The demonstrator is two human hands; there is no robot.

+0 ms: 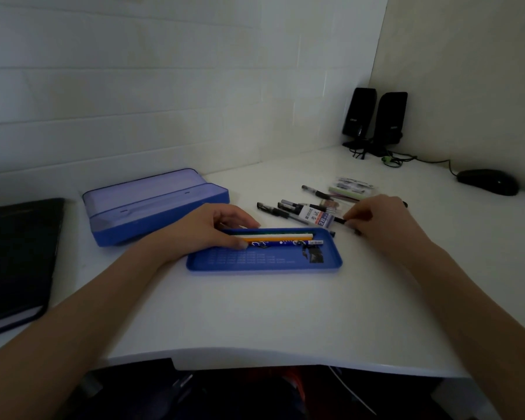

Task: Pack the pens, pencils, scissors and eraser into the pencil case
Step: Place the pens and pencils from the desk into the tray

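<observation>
- Head view: left hand (215,227) rests on the left end of the shallow blue tray (264,262), fingers curled over the pencils (276,237) lying along its far wall; a patterned blue pen (285,243) lies just nearer.
- Right hand (385,221), grip clamped: fingertips pinch a black pen (341,221) just past the tray's far-right corner.
- Still loose on the table (255,316), far right of the tray: more black pens (275,211), the 2B eraser (315,216), small packets (353,187). Scissors: can't pick them out in that clutter.
- Deep blue case box (155,204) sits open, far left, touching nothing.
- Risk: the pinched pen lies close to the eraser and neighbouring pens; dragging it out low could sweep them along or roll one away.
- Risk: tray wall is low; a pen dropped at an angle could bridge the rim or skid out the near side.
- Risk: left hand pressing one end could tip or shift the tray.
- Room: wide bare table near and right of the tray; near edge is well off. Mouse (488,181) and speakers (373,116) sit far right, out of the path. Black notebook (15,262) overhangs the near-left edge.
</observation>
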